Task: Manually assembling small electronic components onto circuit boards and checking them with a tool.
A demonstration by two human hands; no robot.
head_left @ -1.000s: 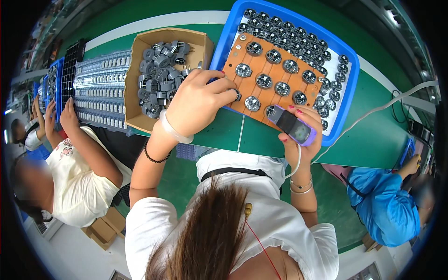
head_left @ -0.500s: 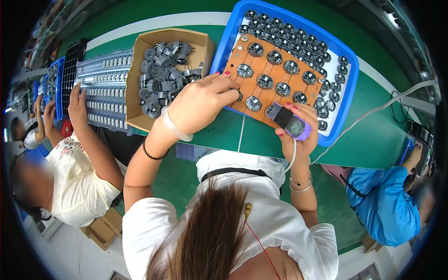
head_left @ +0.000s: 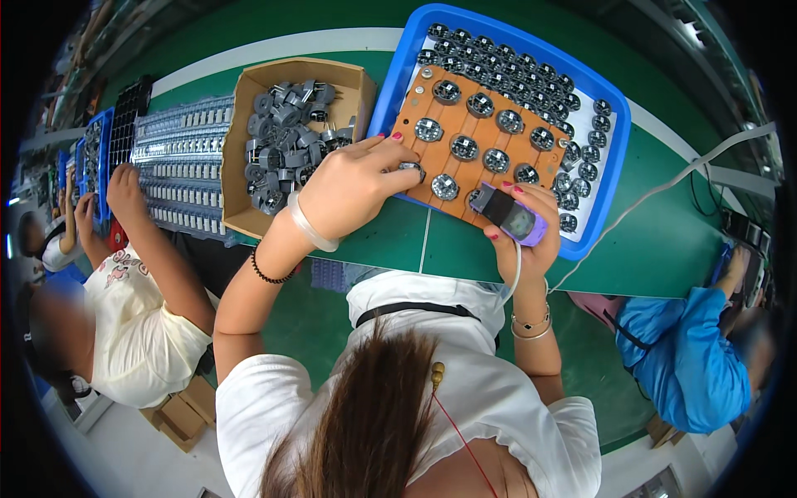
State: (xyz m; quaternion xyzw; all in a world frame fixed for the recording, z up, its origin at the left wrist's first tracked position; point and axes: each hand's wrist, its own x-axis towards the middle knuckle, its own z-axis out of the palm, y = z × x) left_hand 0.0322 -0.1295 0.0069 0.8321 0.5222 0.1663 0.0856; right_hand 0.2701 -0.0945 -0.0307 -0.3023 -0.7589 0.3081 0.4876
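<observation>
An orange-brown board (head_left: 455,173) carries several round black-and-silver electronic parts set in its holes. At its lower left corner my left hand (head_left: 353,187) is closed, thumb and fingers pinching one round part (head_left: 413,169) that looks tilted at the board's edge. My right hand (head_left: 535,236) is wrapped round a purple handheld device (head_left: 519,220) with a dark front end and a small screen. The device's tip reaches over the board's lower edge and partly covers a round part (head_left: 476,199) there. A white cable (head_left: 516,270) runs down from the device.
Beneath the board lies a blue tray (head_left: 624,137) with rows of similar round parts. To the left stand a cardboard box (head_left: 235,174) of grey plug-like pieces with pins and clear plastic trays (head_left: 178,124). Co-workers sit left and right. A pale cable (head_left: 656,203) crosses the green table.
The round part by my left thumb shows more now and looks tilted. My right hand keeps the device at the board's lower edge. The left co-worker's raised hand has come down a little.
</observation>
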